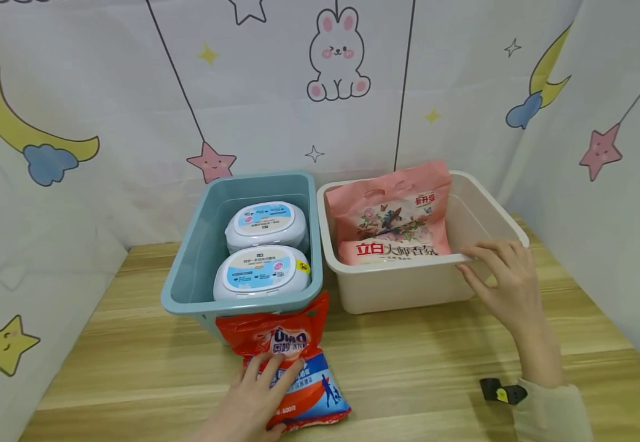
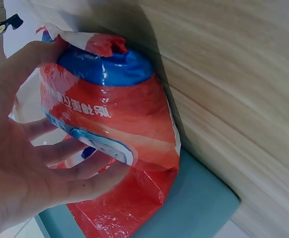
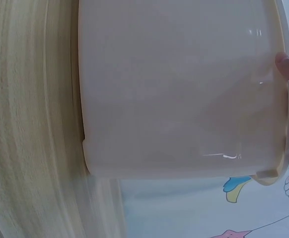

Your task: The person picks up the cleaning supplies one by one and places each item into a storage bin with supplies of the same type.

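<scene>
My left hand [image 1: 256, 393] lies over the front of a red and blue bag of laundry powder [image 1: 311, 380], its thumb at the bag's lower end and its fingers across the printed face. The left wrist view shows the same bag [image 2: 114, 114] from its lower end, close to the wooden surface. The bag's top touches the front of a blue-green bin [image 1: 187, 301]. On the right, my right hand [image 1: 510, 288] grips the front rim of a white bin [image 1: 397, 288], thumb outside and fingers over the edge. A pink laundry bag [image 1: 397, 215] leans inside that white bin.
Two white tubs with blue labels, a rear tub [image 1: 267, 224] and a front tub [image 1: 265, 273], sit in the blue-green bin. Both bins stand side by side on a wooden table [image 1: 419, 368]. A printed white curtain [image 1: 276, 123] hangs behind and at the sides.
</scene>
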Demonstrator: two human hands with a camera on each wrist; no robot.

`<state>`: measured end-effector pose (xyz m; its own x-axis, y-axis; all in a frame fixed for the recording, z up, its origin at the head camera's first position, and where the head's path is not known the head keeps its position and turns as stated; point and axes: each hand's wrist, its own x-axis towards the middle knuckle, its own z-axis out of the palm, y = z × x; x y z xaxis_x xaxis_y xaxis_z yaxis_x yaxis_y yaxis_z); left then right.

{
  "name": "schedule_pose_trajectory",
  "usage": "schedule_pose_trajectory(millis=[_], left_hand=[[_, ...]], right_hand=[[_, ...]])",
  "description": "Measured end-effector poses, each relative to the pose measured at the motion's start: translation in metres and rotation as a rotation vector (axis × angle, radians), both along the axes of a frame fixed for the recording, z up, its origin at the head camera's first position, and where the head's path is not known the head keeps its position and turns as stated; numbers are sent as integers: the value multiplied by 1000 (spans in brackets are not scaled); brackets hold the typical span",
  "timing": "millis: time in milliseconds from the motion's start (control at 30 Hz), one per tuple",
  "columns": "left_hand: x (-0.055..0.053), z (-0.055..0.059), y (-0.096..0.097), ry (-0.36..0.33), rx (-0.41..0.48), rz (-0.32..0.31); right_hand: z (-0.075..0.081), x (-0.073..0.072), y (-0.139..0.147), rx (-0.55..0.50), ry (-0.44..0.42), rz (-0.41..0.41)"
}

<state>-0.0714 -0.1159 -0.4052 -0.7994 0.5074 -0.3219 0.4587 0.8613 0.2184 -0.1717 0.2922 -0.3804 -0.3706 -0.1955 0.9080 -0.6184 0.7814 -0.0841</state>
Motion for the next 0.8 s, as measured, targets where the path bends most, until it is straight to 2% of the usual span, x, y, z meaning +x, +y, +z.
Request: schedule_pose_trajectory(millis=[400, 633, 800], left_hand=[[0, -4, 1, -1, -6, -15], [2, -7, -1, 72, 26, -45], [3, -8, -2, 60, 42, -37]], right_hand=[[-1, -1, -1, 1, -5, -6], [-2, -1, -1, -1, -4, -12], [-2, -1, -1, -2, -7, -17]])
